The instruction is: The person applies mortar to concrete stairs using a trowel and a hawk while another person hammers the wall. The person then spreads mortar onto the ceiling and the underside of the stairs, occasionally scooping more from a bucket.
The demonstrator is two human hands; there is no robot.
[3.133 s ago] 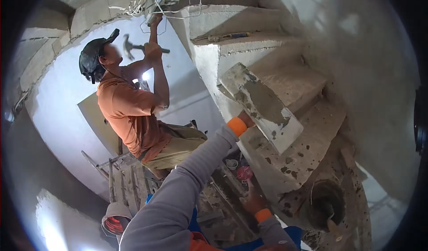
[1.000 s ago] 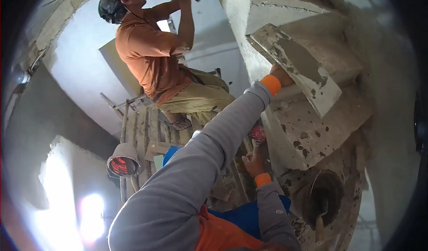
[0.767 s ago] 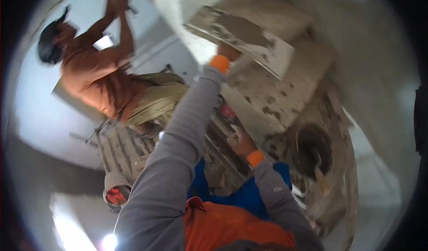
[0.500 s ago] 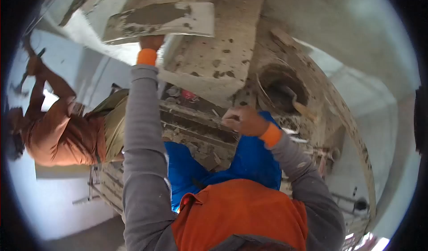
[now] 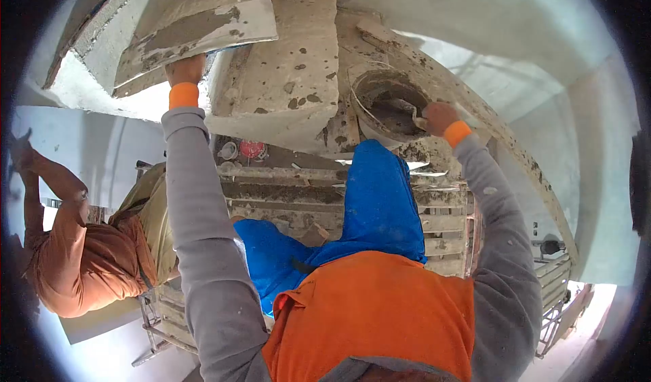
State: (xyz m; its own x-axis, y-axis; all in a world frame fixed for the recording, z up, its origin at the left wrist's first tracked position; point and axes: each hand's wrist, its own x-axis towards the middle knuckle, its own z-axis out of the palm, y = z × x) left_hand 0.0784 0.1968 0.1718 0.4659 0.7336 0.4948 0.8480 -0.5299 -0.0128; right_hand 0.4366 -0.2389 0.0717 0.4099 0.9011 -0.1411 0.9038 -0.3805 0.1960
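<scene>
A board (image 5: 244, 24) is held from beneath in the left grip (image 5: 186, 70). At the bucket's (image 5: 386, 83) right edge, a trowel (image 5: 416, 116) is held in the right grip (image 5: 441, 117).

Way into bucket (image 5: 380, 85) open from above for R hand (image 5: 441, 117); concrete step (image 5: 281, 77) juts btwn bucket & L hand (image 5: 186, 70) w/ mortar-smeared board (image 5: 230, 26); blue-trousered knee (image 5: 374, 159) crowds near side.

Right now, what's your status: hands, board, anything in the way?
Left hand holding mortar-smeared board, its grip hidden. Right hand on trowel, blade inside bucket. Co-worker off to the left; nothing seen blocking the bucket mouth.
</scene>
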